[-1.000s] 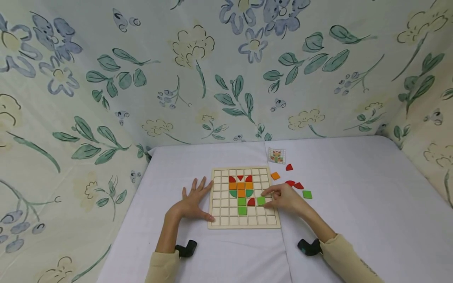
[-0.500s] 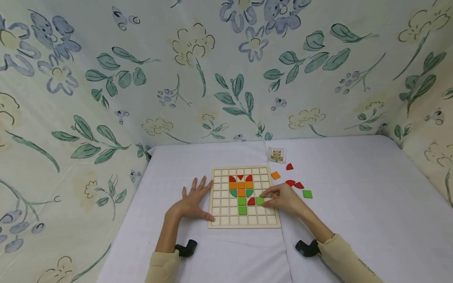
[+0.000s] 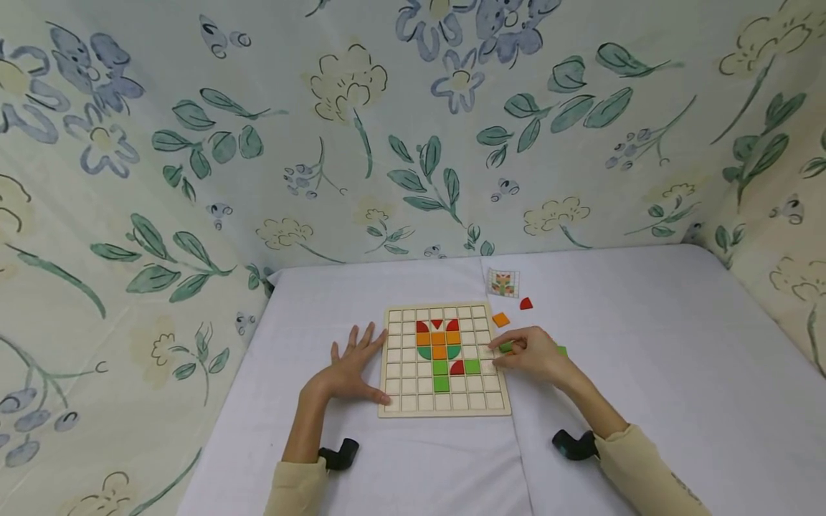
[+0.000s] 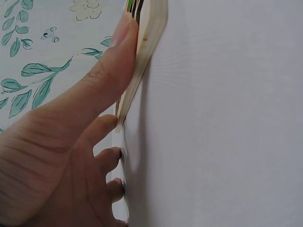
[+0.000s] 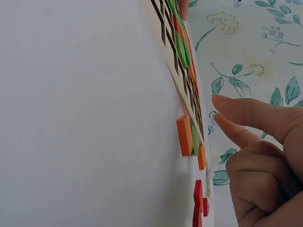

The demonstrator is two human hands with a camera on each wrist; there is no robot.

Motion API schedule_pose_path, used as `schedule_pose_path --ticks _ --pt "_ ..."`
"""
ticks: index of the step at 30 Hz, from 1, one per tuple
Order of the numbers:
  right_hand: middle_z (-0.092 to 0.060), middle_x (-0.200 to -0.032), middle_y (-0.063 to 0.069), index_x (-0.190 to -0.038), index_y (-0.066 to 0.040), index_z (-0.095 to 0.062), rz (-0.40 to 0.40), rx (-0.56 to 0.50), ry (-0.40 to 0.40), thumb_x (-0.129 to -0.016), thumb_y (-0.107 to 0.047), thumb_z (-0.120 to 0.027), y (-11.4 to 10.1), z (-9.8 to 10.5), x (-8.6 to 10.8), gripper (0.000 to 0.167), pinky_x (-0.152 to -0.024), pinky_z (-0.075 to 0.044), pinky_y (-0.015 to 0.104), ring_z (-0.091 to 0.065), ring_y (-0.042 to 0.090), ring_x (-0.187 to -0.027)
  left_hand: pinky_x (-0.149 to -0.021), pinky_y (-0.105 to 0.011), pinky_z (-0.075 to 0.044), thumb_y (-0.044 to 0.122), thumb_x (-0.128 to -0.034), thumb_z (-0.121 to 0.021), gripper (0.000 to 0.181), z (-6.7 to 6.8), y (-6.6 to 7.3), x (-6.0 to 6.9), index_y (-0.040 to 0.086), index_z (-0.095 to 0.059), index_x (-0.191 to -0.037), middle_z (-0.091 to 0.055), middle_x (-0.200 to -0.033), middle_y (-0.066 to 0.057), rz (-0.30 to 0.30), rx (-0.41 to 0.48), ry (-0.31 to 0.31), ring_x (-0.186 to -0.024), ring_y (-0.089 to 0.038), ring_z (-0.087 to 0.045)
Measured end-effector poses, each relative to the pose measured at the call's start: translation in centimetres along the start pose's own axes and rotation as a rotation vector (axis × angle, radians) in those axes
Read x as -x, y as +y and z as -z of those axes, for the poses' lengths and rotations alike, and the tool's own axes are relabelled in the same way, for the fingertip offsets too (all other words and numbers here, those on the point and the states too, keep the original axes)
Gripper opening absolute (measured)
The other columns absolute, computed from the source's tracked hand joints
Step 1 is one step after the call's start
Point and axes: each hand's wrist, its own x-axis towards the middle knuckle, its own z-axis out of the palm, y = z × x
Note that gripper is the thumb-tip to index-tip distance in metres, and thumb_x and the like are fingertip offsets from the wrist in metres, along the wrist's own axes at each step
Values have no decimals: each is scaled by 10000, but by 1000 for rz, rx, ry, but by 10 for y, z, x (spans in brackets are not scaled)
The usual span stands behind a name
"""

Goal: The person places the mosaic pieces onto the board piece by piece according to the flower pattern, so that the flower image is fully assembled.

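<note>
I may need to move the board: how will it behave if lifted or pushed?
The board looks stiff: wooden and straight-edged. Broad and flat on the cloth, it probably won't tip if pushed. Its tiles could slip if tilted, as loose tiles nearby suggest.

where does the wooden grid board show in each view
Head: wooden grid board below centre.
Left wrist: board edge-on, top middle.
Right wrist: board edge-on, slanting from top middle to right of centre.
Shared landmark: floral cloth.

Frame bottom: beige left sleeve [image 3: 296, 489]; beige right sleeve [image 3: 645, 469], dark marking [image 3: 687, 489] on it. Left camera [image 3: 342, 454], right camera [image 3: 573, 445]: black, angular.
</note>
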Motion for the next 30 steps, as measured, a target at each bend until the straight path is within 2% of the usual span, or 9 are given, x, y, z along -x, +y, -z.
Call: schedule_pose_path --ticks 7,13,17,24,30 --pt "-315 -622 -25 -1194 -43 -754 -53 43 42 -864 -188 -831 13 33 11 368 -538 -261 266 -326 149 -614 -1231 -732 123 514 -641 -957 1313 0 -1 -1 266 -182 -1671 27 -1761 -70 1 -12 0 -1610 -378 174" --pt "-347 -606 -31 -1235 -31 -730 -111 71 104 -889 -188 -808 30 49 17 388 -529 -300 254 -348 140 -593 -1231 -740 107 511 -626 -966 1315 0 0 0 253 -207 -1668 7 -1762 -86 3 -8 4 -1613 -398 150" --pt "-356 -584 -34 -1259 -25 -715 -144 75 148 -903 -190 -790 38 54 15 400 -497 -283 245 -337 131 -549 -1232 -738 107 512 -629 -964 1309 0 1 1 255 -209 -1667 8 -1762 -82 9 -15 5 -1613 -394 148" --pt "-413 -597 -15 -1294 3 -687 -204 64 210 -912 -212 -786 46 54 8 448 -503 -315 254 -403 157 -566 -1238 -732 103 510 -633 -963 1308 0 2 1 258 -204 -1668 5 -1763 -81 11 -16 3 -1615 -397 143" --pt "-394 -600 -22 -1255 4 -711 -196 58 193 -912 -182 -780 51 54 3 396 -509 -308 259 -389 155 -575 -1237 -732 107 515 -632 -962 1310 0 1 0 264 -200 -1669 10 -1763 -77 10 -21 8 -1615 -392 149"
